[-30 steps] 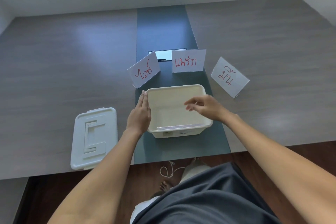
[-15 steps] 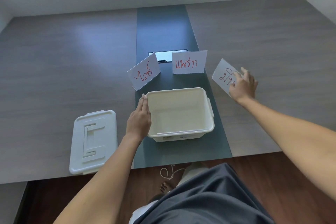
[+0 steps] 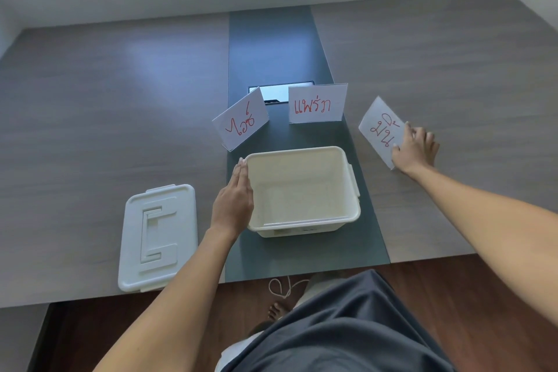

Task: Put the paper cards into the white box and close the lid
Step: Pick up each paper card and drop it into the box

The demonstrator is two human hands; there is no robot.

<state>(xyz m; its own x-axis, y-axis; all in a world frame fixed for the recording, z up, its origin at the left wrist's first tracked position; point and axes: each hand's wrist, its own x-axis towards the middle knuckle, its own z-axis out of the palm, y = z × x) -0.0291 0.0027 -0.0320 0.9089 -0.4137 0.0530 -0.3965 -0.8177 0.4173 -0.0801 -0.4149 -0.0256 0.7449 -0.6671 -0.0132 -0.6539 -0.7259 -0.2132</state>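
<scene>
The white box (image 3: 352, 187) stands open and empty on the dark strip of the table. My left hand (image 3: 234, 198) lies flat against its left wall, fingers straight and together. Three folded paper cards with red writing stand behind the box: the left card (image 3: 240, 119), the middle card (image 3: 317, 103) and the right card (image 3: 379, 127). My right hand (image 3: 415, 146) has its thumb and fingers pinched on the right card's near edge. The white lid (image 3: 158, 235) lies flat on the table to the left of the box.
A rectangular cable hatch (image 3: 279, 93) sits in the dark strip (image 3: 277, 48) behind the cards. The table's near edge (image 3: 90, 299) runs just below the lid. Below it are wooden floor, my dark clothing and a foot.
My right hand left the space over the box, reached right to the right card and closed its fingers on it. My left hand stayed against the box.
</scene>
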